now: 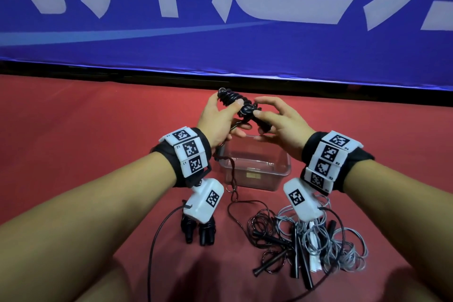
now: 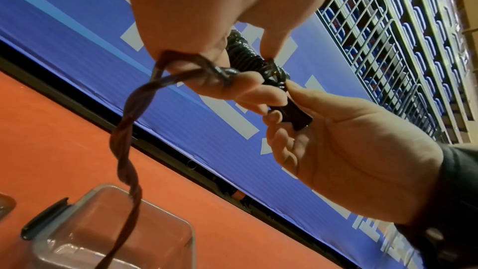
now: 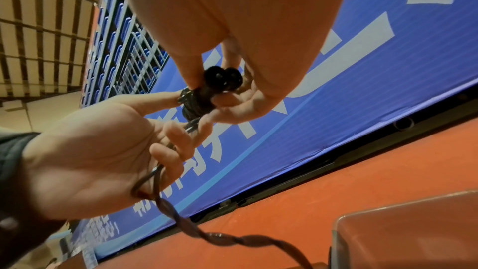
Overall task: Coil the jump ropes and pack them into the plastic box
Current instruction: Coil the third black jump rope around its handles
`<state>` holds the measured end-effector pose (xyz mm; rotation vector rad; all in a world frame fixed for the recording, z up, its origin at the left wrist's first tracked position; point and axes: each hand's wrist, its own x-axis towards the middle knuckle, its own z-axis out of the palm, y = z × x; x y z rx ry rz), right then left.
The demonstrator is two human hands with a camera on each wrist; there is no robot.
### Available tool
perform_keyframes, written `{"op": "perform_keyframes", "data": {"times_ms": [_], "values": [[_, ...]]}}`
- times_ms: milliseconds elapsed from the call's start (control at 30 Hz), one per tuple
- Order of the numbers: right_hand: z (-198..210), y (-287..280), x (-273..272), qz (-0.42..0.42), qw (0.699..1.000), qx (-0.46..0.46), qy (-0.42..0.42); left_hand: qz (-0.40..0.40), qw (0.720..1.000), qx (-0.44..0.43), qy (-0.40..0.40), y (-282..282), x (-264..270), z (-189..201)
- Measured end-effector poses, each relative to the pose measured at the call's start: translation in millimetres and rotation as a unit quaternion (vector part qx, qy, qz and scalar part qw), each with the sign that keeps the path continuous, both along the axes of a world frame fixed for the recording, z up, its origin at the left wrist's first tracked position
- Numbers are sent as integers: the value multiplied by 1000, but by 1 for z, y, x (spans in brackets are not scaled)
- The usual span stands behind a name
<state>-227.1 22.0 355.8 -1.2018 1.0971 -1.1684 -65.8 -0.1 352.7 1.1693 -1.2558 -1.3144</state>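
A black jump rope (image 1: 246,110), its cord wound round its paired handles, is held up over the clear plastic box (image 1: 255,174). My left hand (image 1: 220,115) grips the wound part, thumb on top. My right hand (image 1: 264,113) pinches the handle ends (image 3: 222,79) between thumb and fingers. The rope's twisted tail (image 1: 232,179) hangs from my left hand past the box's left side to the floor. In the left wrist view the coil (image 2: 245,54) sits under my left fingers, and the twisted tail (image 2: 124,140) drops in front of the box (image 2: 165,220). The box looks empty.
A tangled pile of black and grey jump ropes (image 1: 306,240) lies on the red floor in front of the box. A pair of black handles (image 1: 196,230) lies at the lower left with a cord looping away. A blue banner wall (image 1: 220,19) stands close behind.
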Motion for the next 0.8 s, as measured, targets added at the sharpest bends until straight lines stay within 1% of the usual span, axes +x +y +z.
{"op": "perform_keyframes", "data": {"times_ms": [67,100,167,233,300,367,500,567,667,733,800], "values": [[5,3,-2,34,991,98,-81,-4,1000,-14,-13,2,-1,1],[6,4,-3,52,987,127,-87,-8,1000,-22,-18,3,-1,1],[5,4,-4,60,988,130,-55,-25,999,-32,-29,5,-1,0],[3,3,-4,49,993,100,-32,-53,998,-28,-33,5,-1,0],[-1,3,-6,44,996,70,-26,-75,997,-19,-24,5,-2,0],[-5,1,-7,39,998,39,-13,-81,996,-26,-23,2,-3,-3],[-9,-2,-7,9,998,-39,39,-71,993,-33,-87,-6,-1,-12],[-9,-3,-7,0,993,-86,83,-62,992,-42,-102,-9,-1,-17],[-10,-4,-10,-2,974,-158,162,-35,994,-33,-95,-9,-5,-21],[-12,-4,-11,-5,965,-177,192,-15,996,-3,-84,-9,-8,-21],[-14,-3,-11,-12,961,-182,208,-3,998,3,-70,-7,-9,-18]]}}
